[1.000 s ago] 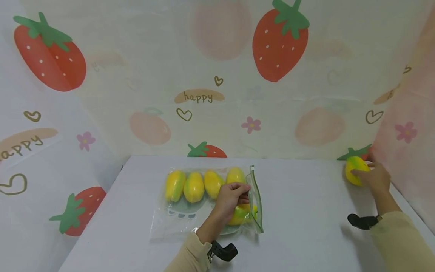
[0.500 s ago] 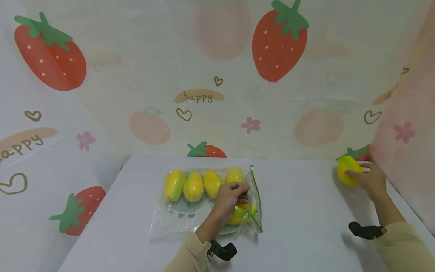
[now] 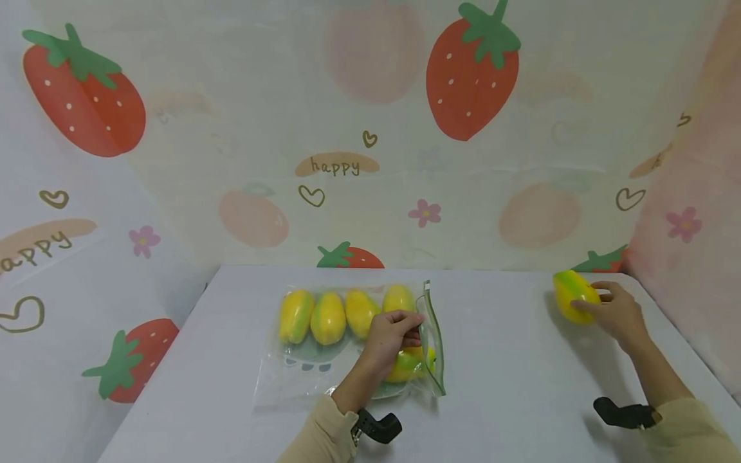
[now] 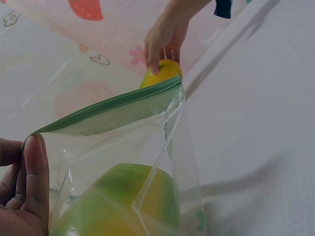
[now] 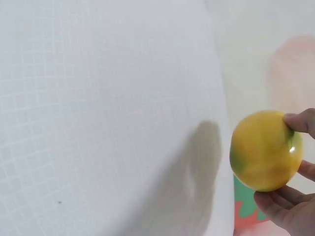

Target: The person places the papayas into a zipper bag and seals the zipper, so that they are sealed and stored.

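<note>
At the right of the head view, my right hand [image 3: 622, 315] grips a yellow-green mango [image 3: 570, 297] between thumb and fingers, held above the table. In the right wrist view the same mango [image 5: 263, 150] shows smooth and glossy, with fingertips around one side. My left hand [image 3: 386, 344] pinches the edge of a clear zip bag [image 3: 278, 389] near its open mouth. A green zip strip [image 4: 108, 105] runs along that mouth. Several mangoes [image 3: 328, 318] lie inside the bag, most in a row, and another mango [image 3: 405, 365] lies near the mouth, partly behind my left hand.
The bag lies on a white table [image 3: 498, 386]. Behind it stands a fruit-printed backdrop [image 3: 480, 212], with a pink side panel [image 3: 689, 289] at the right edge. Black wrist mounts [image 3: 379, 426] stick out from both sleeves.
My right hand has moved left with the mango, away from the right-hand panel. The left hand and the bag have stayed in place.
</note>
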Available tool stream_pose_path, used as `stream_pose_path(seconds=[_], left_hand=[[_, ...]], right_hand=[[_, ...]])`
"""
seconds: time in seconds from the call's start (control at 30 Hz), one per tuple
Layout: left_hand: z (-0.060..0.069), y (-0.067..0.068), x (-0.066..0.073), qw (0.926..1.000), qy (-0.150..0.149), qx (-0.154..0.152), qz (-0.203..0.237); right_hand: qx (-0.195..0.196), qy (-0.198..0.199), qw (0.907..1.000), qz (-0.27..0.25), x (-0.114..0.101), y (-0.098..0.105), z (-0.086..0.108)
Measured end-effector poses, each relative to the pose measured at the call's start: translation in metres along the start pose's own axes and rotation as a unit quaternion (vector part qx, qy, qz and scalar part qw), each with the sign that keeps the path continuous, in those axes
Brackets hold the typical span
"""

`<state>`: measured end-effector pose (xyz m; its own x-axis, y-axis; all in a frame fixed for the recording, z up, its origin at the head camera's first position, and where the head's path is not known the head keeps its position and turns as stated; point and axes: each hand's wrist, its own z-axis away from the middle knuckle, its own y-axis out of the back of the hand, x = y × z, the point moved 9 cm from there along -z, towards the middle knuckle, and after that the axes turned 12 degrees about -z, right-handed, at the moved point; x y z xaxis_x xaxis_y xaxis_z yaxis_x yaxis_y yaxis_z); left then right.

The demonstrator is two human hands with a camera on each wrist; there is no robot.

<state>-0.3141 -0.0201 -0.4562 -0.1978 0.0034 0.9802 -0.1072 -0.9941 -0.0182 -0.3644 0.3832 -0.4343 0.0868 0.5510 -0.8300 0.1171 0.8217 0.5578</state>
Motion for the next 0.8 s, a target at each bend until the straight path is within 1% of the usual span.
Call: stream_pose_path(seconds=[0.23, 0.43, 0.57, 0.8], left_hand=[[0.002, 0.001, 0.002, 1.0000, -0.001, 0.006, -0.001], [0.001, 0.001, 0.000, 1.0000, -0.002, 0.005, 0.000], [0.000, 0.001, 0.000, 0.9999, -0.008, 0.002, 0.008], [-0.002, 0.000, -0.001, 1.0000, -0.005, 0.001, 0.008]], right_hand=[[-0.052, 0.028, 0.9980, 0.022, -0.019, -0.019, 0.010], [-0.074, 0.067, 0.9947, 0.026, -0.036, -0.032, 0.019], [-0.095, 0.085, 0.9914, 0.030, -0.044, -0.041, 0.022], [-0.140, 0.109, 0.9840, 0.021, -0.057, -0.056, 0.031]])
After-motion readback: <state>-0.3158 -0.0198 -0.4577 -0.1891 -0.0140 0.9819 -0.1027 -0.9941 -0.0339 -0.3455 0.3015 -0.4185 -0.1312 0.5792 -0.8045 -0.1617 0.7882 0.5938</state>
